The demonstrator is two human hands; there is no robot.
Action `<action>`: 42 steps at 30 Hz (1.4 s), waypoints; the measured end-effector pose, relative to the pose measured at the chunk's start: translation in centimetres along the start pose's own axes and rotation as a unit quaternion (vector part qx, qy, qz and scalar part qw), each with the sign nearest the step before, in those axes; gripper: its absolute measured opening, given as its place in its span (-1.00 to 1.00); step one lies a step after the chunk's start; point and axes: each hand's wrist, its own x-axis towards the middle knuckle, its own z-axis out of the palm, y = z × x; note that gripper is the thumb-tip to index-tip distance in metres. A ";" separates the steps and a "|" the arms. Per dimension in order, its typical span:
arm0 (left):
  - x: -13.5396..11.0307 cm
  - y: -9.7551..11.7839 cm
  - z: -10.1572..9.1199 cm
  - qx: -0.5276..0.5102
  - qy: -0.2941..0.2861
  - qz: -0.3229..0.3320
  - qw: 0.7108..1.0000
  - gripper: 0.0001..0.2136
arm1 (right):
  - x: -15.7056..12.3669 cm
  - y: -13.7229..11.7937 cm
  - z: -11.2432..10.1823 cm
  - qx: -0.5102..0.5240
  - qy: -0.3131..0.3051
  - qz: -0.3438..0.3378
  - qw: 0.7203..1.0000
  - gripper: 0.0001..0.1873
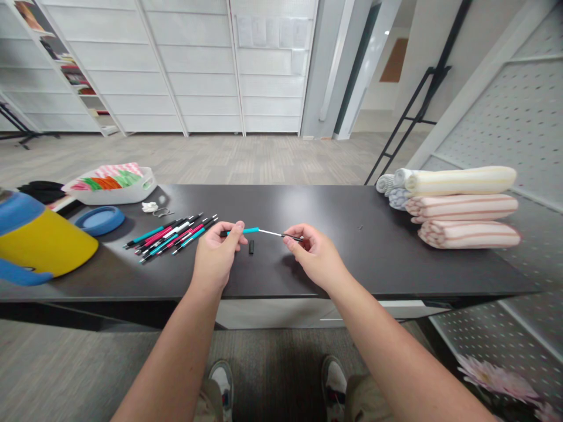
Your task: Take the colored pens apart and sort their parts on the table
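My left hand [221, 251] pinches the teal barrel of a pen [250, 231] between thumb and fingers, level above the dark table. From the barrel's right end a thin white refill [270, 233] runs across to my right hand [310, 250]. There my thumb and fingers close on a slim black piece [288, 236] at the refill's far end; my fingers hide part of it. A short black cap [251, 247] stands or lies on the table just right of my left hand. Left of that hand is a loose pile of pens [169, 235] in teal, pink, white and black.
Rolled striped towels [466, 208] are stacked at the right end of the table [352, 264]. On the left are a yellow and blue container [44, 240], a blue lid [100, 220], a white basket [109, 196] with colourful cloths, and a crumpled white item [150, 207].
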 end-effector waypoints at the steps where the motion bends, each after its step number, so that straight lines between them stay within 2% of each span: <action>1: 0.1 -0.1 0.0 -0.018 0.004 -0.001 1.000 -0.70 | 0.0 -0.1 0.0 -0.001 0.003 0.000 1.000 -0.74; 5: 0.5 -0.4 -0.1 -0.065 0.022 0.000 0.998 -0.72 | 0.0 -0.1 -0.1 -0.004 0.020 0.003 1.000 -0.72; 10: 0.5 -0.1 0.0 -0.069 0.053 -0.011 0.996 -0.70 | 0.2 0.0 -0.2 -0.026 0.060 0.004 0.998 -0.75; 14: 0.2 0.0 0.1 -0.058 0.035 0.020 0.998 -0.67 | 0.1 -0.3 -0.2 -0.057 0.072 0.008 0.996 -0.75; 19: 0.3 -0.5 0.0 -0.034 0.018 0.041 0.998 -0.76 | -0.1 -0.6 -0.1 -0.058 0.073 0.002 0.996 -0.75; 22: 0.2 -0.6 0.0 0.018 0.020 0.034 0.999 -0.79 | -0.1 -0.7 -0.1 -0.056 0.075 -0.001 0.996 -0.75; 26: -0.2 -0.3 -0.1 0.162 0.013 0.039 0.986 -0.76 | 0.0 -0.6 -0.2 -0.046 0.093 -0.002 0.995 -0.75; 29: -0.5 -0.2 0.0 0.201 0.013 0.057 0.978 -0.79 | 0.1 -0.4 -0.2 -0.026 0.116 0.002 0.993 -0.74; 32: -0.7 -0.2 0.9 0.163 0.002 0.049 0.985 -0.84 | 0.2 -0.2 -0.2 -0.009 0.126 0.006 0.992 -0.72; 37: -1.3 -0.4 3.0 0.004 -0.054 -0.029 0.998 -0.82 | 0.2 -0.3 -0.1 -0.011 0.125 0.005 0.992 -0.72; 42: -1.5 -0.7 3.4 -0.025 -0.051 -0.004 0.998 -0.81 | 0.0 -0.3 -0.2 -0.022 0.099 -0.001 0.995 -0.74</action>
